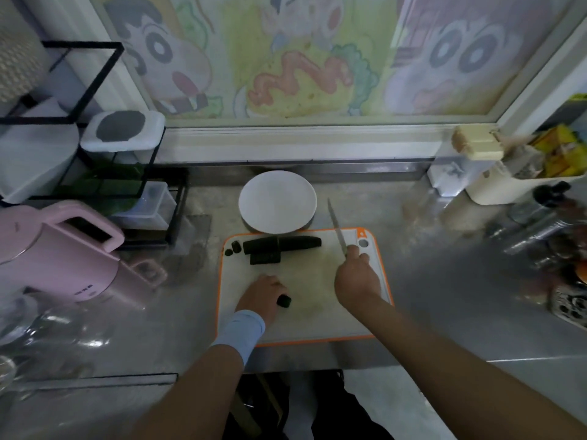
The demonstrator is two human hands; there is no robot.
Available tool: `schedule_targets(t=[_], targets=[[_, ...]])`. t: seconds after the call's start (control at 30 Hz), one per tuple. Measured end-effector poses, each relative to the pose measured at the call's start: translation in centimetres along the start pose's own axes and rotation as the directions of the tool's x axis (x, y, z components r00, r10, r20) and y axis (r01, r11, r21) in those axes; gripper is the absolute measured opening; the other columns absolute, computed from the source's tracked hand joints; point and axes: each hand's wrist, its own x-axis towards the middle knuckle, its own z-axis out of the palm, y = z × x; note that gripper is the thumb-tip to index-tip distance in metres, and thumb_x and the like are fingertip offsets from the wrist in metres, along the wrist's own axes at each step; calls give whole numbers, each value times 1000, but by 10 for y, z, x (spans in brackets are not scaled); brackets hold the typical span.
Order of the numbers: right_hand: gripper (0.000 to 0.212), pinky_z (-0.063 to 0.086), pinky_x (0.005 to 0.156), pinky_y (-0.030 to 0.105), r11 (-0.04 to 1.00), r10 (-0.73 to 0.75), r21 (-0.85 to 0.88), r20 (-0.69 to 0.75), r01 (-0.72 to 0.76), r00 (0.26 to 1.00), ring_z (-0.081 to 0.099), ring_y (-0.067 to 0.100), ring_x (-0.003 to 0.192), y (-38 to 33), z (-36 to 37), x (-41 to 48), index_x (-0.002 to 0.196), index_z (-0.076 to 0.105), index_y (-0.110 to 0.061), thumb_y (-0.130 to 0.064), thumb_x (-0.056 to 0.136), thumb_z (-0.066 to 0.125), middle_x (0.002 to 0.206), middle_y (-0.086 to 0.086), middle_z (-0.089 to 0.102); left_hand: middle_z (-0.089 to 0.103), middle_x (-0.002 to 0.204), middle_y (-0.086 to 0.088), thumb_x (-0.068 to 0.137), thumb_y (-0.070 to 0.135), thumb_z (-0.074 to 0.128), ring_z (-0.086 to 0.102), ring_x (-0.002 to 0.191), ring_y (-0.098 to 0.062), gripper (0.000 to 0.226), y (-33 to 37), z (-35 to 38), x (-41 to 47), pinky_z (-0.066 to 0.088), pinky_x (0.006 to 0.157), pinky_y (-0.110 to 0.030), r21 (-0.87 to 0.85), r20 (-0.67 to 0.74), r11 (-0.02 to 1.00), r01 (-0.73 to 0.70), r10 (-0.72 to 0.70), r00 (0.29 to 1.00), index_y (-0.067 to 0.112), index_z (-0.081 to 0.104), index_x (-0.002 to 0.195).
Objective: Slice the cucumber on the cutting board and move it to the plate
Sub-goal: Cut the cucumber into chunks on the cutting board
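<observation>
Two hands work over the cutting board point(305, 315), a white slab with an orange rim that serves as the landmark here. The left hand point(262, 296), near the board's front-left, has its fingers curled down onto a small dark cucumber piece point(283, 300), pinning or pinching it; which of the two I cannot tell. The right hand point(357, 276), over the board's right side, is closed around the handle of a knife point(337, 228) whose blade points up and away, clear of the food. The main cucumber point(282, 243) lies along the board's far edge, with a shorter chunk point(265, 258) just in front and small end bits point(233, 248) at its left. Slicing seems barely begun; next, the blade likely needs lowering across the held piece, fingertips tucked back. The plate point(277, 201) sits bare just beyond the board's far edge. The board rests on a dull metal counter point(444, 281), a pink kettle point(60, 252) to its left, cartoon-decorated panels point(301, 55) behind.
</observation>
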Motion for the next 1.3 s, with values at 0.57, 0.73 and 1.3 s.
schedule_targets(t=[0.57, 0.73, 1.3], targets=[[23, 36, 58, 32, 767, -600, -37, 313, 640, 737, 52, 22, 70, -12, 27, -15, 110, 50, -23, -31, 101, 31, 84, 1, 54, 64, 97, -6, 80, 24, 42, 47, 94, -11, 34, 9, 23, -40, 52, 72, -22, -123, -394, 992, 40, -86, 915, 13, 72, 90], [23, 33, 57, 31, 772, -600, 20, 351, 635, 719, 47, 20, 67, -5, 35, -11, 115, 49, -21, -30, 102, 32, 79, -1, 48, 63, 96, -8, 78, 19, 45, 48, 91, -16, 31, 4, 28, -34, 55, 65, -24, -75, -398, 997, -16, -15, 917, 9, 72, 88], [29, 22, 47, 28, 753, -645, 81, 289, 653, 708, 42, 17, 57, -1, 37, -21, 127, 48, -22, -28, 103, 33, 73, 0, 51, 58, 100, -8, 83, 10, 50, 51, 92, -20, 21, 1, 50, -26, 47, 76, -30, -62, -516, 996, -60, 20, 856, 4, 69, 90]])
